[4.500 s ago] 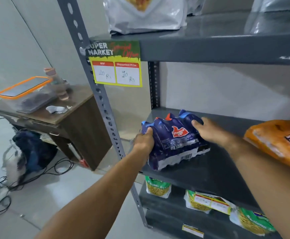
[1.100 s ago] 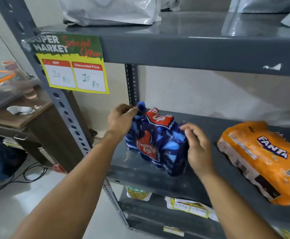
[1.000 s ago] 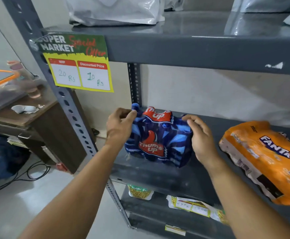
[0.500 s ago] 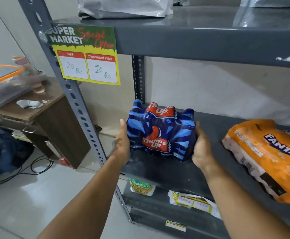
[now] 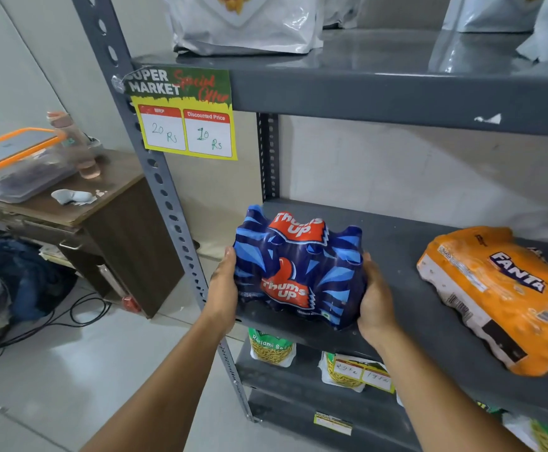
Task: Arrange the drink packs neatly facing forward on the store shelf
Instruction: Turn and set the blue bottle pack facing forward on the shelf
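A blue Thums Up drink pack (image 5: 298,269) stands upright at the left front of the grey middle shelf (image 5: 406,256), its red logo facing me. My left hand (image 5: 223,288) presses flat against its left side and my right hand (image 5: 375,298) against its right side, so both hold it between them. An orange Fanta drink pack (image 5: 501,295) lies tilted on its side at the right of the same shelf, apart from both hands.
A grey upright post (image 5: 155,177) carries a yellow price sign (image 5: 184,115). White bags (image 5: 243,24) sit on the top shelf, snack packets (image 5: 271,347) on the lower one. A wooden side table (image 5: 80,207) with a plastic box stands left, with cables on the floor.
The blue pack was lying on its side; I turned it upright with the logo forward. My hands slid from its top corners down to its two sides.
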`<state>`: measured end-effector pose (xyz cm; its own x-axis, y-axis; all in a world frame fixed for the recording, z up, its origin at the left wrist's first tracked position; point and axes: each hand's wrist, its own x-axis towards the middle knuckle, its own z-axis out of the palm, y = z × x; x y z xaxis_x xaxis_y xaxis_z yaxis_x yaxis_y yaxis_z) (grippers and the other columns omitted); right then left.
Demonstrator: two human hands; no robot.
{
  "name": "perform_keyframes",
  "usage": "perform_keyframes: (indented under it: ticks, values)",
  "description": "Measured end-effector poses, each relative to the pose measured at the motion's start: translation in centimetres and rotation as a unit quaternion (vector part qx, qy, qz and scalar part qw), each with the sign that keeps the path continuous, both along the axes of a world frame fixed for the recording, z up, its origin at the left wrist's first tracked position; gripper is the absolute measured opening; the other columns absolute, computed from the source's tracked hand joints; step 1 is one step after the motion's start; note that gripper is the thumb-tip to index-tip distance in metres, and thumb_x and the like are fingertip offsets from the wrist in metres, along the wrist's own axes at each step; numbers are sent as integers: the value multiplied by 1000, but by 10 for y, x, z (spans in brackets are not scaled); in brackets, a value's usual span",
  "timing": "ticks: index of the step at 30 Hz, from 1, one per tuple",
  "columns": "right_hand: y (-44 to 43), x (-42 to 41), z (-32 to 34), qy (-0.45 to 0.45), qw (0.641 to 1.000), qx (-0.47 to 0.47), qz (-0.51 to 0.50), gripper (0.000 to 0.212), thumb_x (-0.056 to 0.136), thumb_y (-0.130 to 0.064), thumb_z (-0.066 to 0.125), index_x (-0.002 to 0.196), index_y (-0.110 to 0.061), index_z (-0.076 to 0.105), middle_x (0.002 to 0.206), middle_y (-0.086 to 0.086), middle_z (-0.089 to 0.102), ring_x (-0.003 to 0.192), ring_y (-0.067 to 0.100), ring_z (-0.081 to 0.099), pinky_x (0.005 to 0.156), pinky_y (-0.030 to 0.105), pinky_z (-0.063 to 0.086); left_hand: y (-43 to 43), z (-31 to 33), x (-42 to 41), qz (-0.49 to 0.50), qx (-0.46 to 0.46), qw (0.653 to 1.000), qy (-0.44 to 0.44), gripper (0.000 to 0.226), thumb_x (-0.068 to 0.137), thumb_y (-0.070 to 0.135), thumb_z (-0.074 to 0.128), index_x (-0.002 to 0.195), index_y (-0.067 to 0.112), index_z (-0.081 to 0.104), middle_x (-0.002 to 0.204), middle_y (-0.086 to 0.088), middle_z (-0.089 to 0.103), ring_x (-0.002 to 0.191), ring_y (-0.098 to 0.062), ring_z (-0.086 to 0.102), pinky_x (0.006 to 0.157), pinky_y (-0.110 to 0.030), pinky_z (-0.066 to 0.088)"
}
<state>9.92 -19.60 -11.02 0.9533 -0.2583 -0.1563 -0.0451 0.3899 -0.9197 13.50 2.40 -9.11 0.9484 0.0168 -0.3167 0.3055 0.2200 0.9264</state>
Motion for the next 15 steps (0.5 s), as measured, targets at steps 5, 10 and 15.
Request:
perform_keyframes:
  ticks: [5, 10, 15]
  values:
    - [2, -6, 0, 6, 1000, -4, 0, 51, 94, -49, 41, 122, -13, 64, 111, 10, 74, 97, 28, 73, 75, 43, 60, 0, -4, -7, 13, 13, 1000, -15, 56, 95, 63, 34, 113, 25, 70, 102, 0, 79, 100, -22, 73, 90, -40, 54]
    - [3, -8, 1, 12, 1000, -29, 2, 57, 88, -55, 42, 124, -15, 62, 115, 10, 73, 102, 29, 71, 83, 47, 59, -3, -1, -11, 20, 15, 1000, -20, 54, 95, 63, 33, 107, 26, 71, 102, -1, 78, 100, -22, 73, 92, -40, 53]
    - [-2, -13, 8, 10, 996, -84, 7, 61, 84, -63, 44, 126, -21, 62, 121, 6, 71, 110, 28, 68, 89, 47, 57, -6, 16, -20, 15, 49, 997, -58, 56, 98, 60, 30, 120, 20, 63, 119, -11, 71, 111, -26, 68, 101, -50, 51]
